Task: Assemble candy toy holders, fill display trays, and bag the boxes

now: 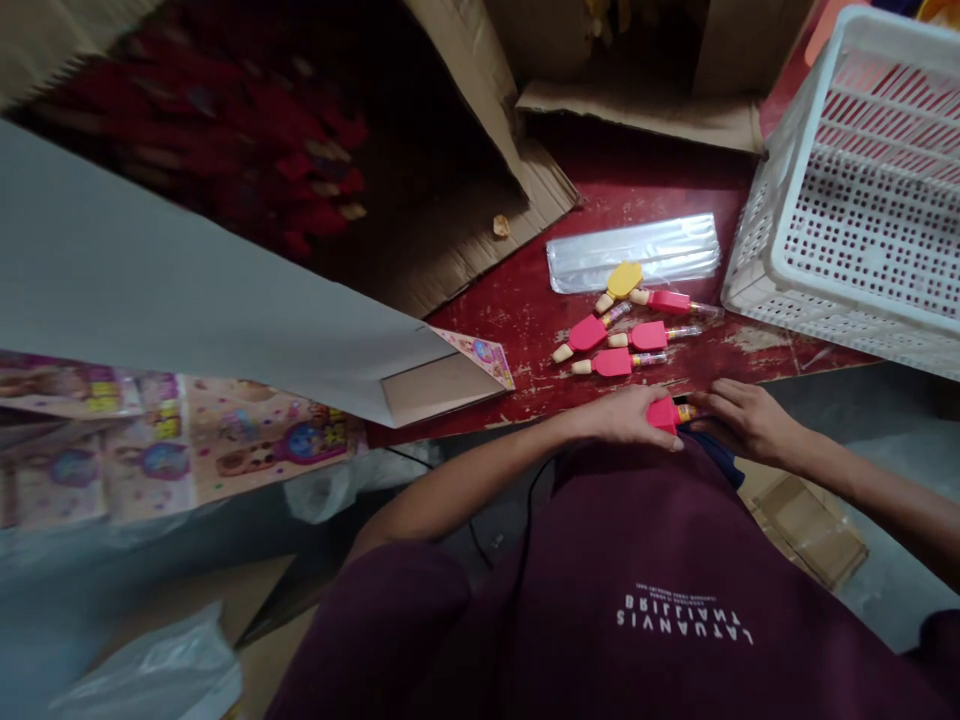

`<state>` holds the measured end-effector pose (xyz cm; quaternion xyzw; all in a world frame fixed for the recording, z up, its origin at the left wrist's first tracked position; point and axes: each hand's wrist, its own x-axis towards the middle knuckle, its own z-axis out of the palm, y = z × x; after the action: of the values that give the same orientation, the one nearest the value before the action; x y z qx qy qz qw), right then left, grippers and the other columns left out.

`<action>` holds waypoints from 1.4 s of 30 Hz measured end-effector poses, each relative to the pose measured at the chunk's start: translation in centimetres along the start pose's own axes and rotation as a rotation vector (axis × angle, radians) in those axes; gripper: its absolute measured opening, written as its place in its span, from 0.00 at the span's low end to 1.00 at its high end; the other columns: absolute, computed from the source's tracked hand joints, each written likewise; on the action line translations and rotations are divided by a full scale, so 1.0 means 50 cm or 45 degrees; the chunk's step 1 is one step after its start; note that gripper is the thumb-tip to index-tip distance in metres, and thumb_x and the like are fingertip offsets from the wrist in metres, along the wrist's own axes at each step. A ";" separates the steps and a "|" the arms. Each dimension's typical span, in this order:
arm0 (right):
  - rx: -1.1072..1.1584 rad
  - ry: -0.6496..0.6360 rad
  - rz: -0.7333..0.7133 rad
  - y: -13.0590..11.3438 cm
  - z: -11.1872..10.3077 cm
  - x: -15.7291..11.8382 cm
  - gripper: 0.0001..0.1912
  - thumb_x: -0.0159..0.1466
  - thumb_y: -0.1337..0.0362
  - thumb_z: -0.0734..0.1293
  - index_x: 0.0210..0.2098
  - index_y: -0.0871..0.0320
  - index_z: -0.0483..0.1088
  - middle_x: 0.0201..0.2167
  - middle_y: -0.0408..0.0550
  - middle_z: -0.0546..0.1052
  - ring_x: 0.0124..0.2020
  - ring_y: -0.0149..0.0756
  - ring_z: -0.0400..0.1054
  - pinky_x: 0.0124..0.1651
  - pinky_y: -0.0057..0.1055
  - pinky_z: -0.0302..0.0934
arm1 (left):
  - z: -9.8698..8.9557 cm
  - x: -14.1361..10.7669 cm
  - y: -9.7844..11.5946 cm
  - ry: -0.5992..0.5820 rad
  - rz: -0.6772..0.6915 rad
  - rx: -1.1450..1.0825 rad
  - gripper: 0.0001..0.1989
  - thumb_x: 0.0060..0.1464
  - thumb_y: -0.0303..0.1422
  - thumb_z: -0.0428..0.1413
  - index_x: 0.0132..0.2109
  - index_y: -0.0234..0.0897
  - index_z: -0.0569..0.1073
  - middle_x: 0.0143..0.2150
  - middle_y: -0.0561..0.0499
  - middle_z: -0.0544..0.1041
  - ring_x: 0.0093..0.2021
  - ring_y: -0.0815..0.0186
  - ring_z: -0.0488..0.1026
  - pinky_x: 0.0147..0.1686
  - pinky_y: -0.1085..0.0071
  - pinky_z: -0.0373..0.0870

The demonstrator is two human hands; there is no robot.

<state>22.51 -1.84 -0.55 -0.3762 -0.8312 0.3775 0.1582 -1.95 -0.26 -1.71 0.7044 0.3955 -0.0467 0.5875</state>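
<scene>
My left hand [628, 415] is closed round a red toy piece [663, 415] at the table's front edge, close to my body. At the piece's right end, my right hand [739, 415] pinches its clear tube with a yellow label. Several red toys with beige tips and clear tubes lie on the red table just beyond, one of them a red toy [613, 363]. A yellow toy piece [625, 281] rests against a stack of clear plastic bags [634, 252].
A large cardboard box [480, 240] full of red pieces stands at the left. The white plastic basket [787, 235] is at the right. Behind is another open box [645, 112]. Printed cards [262, 435] lie at the lower left.
</scene>
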 end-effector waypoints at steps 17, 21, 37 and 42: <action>0.085 -0.203 0.016 -0.002 0.027 0.011 0.22 0.75 0.49 0.58 0.45 0.60 0.76 0.33 0.54 0.80 0.32 0.37 0.72 0.36 0.33 0.63 | 0.018 -0.019 -0.030 0.070 0.003 -0.024 0.30 0.48 0.54 0.66 0.49 0.35 0.77 0.45 0.44 0.82 0.41 0.54 0.79 0.39 0.64 0.72; 0.230 -0.342 0.288 -0.003 0.013 0.035 0.24 0.72 0.45 0.62 0.40 0.60 0.76 0.30 0.49 0.79 0.27 0.33 0.68 0.31 0.31 0.57 | 0.032 -0.029 -0.051 0.287 0.205 -0.051 0.36 0.53 0.50 0.66 0.64 0.39 0.71 0.61 0.40 0.77 0.58 0.49 0.76 0.57 0.55 0.73; 1.100 0.251 0.933 0.088 0.077 0.132 0.31 0.62 0.32 0.66 0.32 0.56 0.70 0.22 0.42 0.68 0.20 0.28 0.57 0.24 0.30 0.51 | 0.088 -0.225 -0.403 2.132 -0.495 0.447 0.23 0.66 0.44 0.53 0.57 0.29 0.72 0.61 0.29 0.73 0.66 0.47 0.68 0.67 0.47 0.63; 1.251 0.406 0.846 0.066 0.061 0.142 0.27 0.61 0.36 0.70 0.32 0.54 0.65 0.19 0.38 0.64 0.17 0.26 0.51 0.21 0.28 0.49 | 0.099 -0.157 -0.454 1.697 -0.722 0.505 0.33 0.67 0.47 0.49 0.70 0.29 0.64 0.76 0.30 0.56 0.77 0.40 0.47 0.74 0.41 0.45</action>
<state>17.78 3.32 -5.18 -0.5502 -0.3644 0.6846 0.3094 -19.22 -8.56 -17.01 0.5474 0.8179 0.1697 0.0510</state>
